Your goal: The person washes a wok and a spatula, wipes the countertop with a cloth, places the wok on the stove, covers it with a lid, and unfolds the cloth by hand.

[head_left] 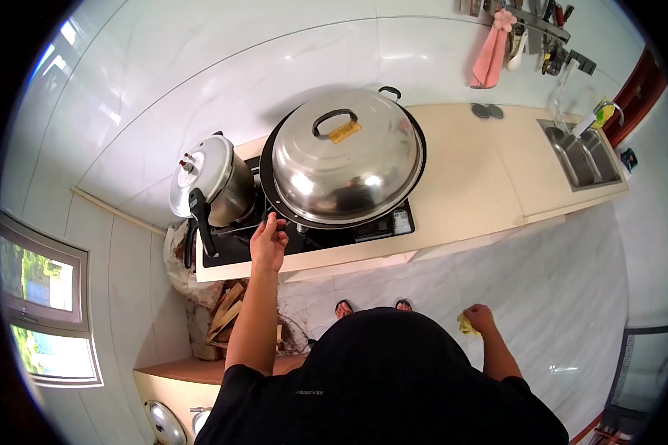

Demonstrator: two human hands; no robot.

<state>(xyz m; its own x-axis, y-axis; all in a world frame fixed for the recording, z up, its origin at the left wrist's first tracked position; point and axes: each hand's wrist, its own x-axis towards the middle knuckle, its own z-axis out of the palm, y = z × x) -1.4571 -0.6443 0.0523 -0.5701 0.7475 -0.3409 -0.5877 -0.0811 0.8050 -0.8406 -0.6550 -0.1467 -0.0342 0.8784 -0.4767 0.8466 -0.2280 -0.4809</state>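
Observation:
A large black wok sits on the gas stove, covered by a domed steel lid with a black handle and a yellow label. My left hand is closed at the wok's near left edge, its fingers pinched round what looks like the wok's side handle, mostly hidden by them. Low at my right side, away from the counter, my right hand is closed on a crumpled yellow cloth.
Left of the wok stands a pressure cooker, its black handle jutting toward me. Farther right are the counter and a double sink. A pink towel hangs on the wall rack. Firewood lies below the stove's left end.

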